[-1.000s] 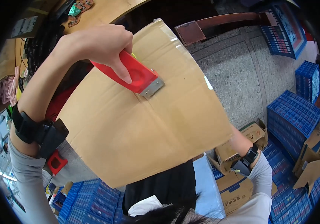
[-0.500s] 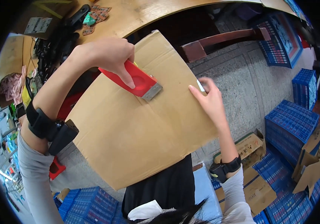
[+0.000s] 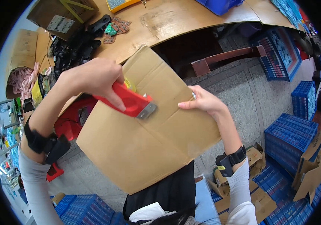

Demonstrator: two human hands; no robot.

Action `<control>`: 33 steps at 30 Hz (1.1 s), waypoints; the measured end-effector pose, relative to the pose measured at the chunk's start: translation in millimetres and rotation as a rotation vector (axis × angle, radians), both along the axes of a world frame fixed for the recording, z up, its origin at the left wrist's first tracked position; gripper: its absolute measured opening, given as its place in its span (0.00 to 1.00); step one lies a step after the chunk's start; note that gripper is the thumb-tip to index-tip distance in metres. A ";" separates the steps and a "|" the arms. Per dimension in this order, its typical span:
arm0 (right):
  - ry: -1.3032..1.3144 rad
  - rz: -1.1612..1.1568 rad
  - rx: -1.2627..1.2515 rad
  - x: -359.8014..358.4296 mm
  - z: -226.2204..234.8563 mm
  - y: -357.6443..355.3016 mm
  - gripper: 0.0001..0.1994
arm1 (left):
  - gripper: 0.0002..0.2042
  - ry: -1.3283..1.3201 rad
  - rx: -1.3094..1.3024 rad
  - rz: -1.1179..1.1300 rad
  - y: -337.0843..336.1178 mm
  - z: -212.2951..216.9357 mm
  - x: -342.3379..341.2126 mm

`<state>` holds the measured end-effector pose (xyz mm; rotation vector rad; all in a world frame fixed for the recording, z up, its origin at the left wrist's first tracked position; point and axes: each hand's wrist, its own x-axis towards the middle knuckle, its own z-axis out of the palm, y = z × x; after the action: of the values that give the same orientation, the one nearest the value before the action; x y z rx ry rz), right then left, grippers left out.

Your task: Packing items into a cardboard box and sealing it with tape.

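Observation:
My left hand (image 3: 93, 80) grips a red tape dispenser (image 3: 128, 100) with a metal edge at its front and a yellow roll partly showing behind. The dispenser's metal end is over the upper middle of a brown cardboard piece (image 3: 156, 150); whether it touches the surface I cannot tell. This cardboard looks like a folded flat carton, lying tilted across my lap with its far corner at the table edge. On its right edge my right hand (image 3: 207, 101) is closed, thumb on top. Something small and white shows by those fingers, too small to name.
A wooden table (image 3: 160, 22) spans the far side, bearing black parts (image 3: 70, 48), small orange cards (image 3: 119, 27) and a carton (image 3: 65, 17). Beyond the cardboard's right edge is a dark wooden bar (image 3: 228, 62). Blue crates (image 3: 290, 131) and opened cartons (image 3: 263, 200) fill the right.
The view has shifted, showing more table. The dispenser has moved slightly left and down in view. My right hand has closed more firmly on the cardboard's edge, its thumb now flat on top.

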<state>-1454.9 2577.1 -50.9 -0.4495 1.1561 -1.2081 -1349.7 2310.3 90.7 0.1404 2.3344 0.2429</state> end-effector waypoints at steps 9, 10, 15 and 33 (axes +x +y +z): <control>0.318 0.229 -0.484 44.1 85.9 -22.5 0.17 | 0.27 0.181 -0.238 -0.036 36.8 131.5 114.0; 0.417 0.219 -0.585 51.3 90.6 -22.5 0.16 | 0.27 0.196 -0.294 -0.067 50.6 142.9 123.4; 0.488 0.248 -0.716 64.4 81.9 14.6 0.09 | 0.21 0.108 -0.386 -0.136 134.3 163.5 142.9; 0.529 0.172 -0.869 149.6 119.8 124.6 0.11 | 0.17 0.029 -0.244 -0.217 214.2 196.7 187.8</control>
<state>-1305.4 2701.7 68.9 -1.5642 0.9354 -1.4450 -1161.8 2524.5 287.4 0.2750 2.3336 -0.1513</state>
